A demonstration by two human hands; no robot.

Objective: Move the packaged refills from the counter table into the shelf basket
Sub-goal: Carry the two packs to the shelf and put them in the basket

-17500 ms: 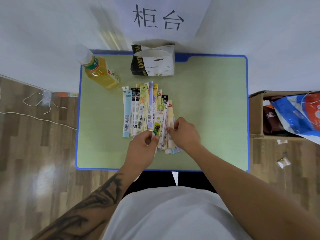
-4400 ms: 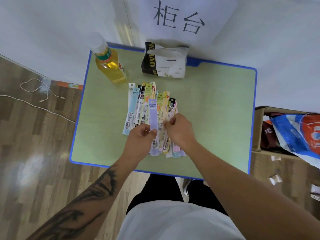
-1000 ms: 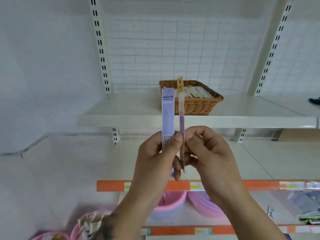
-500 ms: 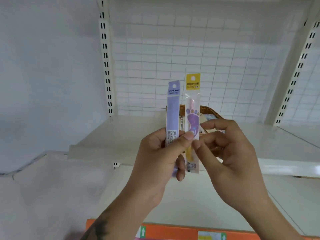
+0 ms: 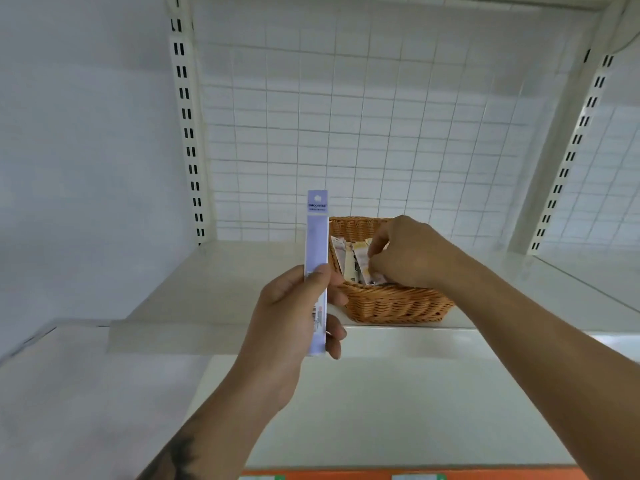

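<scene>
Half a second ago, both packs held up side by side in front of the basket; now only the lilac refill pack [image 5: 317, 268] raised, upright, just left of the wicker basket [image 5: 391, 304], pinched between thumb and fingers of the left hand [image 5: 294, 317]. Yellow-topped pack gone from the right hand [image 5: 403, 252], now reaching over the basket rim and down into it, fingers curled among the packs there; holding one or only touching, cannot tell. Inside the basket, several refill packs [image 5: 353, 259] standing tilted, leaning against each other, lower ends hidden behind the woven front wall. Right part of the basket's inside covered by the right hand. Basket resting on the white shelf [image 5: 221, 282], near its front edge. Print on the packs too small and blurred to read. Orange shelf strip [image 5: 346, 474] far below the basket, cut off by the frame's bottom edge.
</scene>
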